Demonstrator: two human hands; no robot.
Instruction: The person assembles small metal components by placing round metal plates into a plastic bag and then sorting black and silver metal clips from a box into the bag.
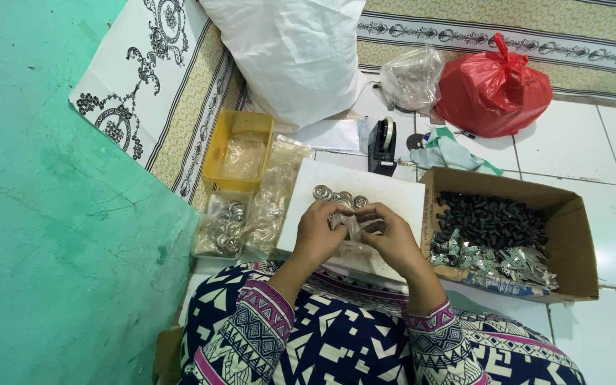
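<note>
Both hands, the left hand [319, 232] and right hand [392, 235], pinch a small clear plastic bag [354, 224] over a white board [365, 189]. Round silver metal pieces [338, 195] lie just beyond the fingers (a cardboard box [572, 242] sits to the right).

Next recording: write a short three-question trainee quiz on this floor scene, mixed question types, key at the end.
1. True or false: the left hand and right hand meet over the white board.
2. What lies in the cardboard box? A) black pieces and silvery metal pieces B) red bags C) tape rolls
3. Fill in: the tape dispenser stands beyond the board, left of the ___ plastic bag.

Key: 1 true; 2 A; 3 red.
</note>
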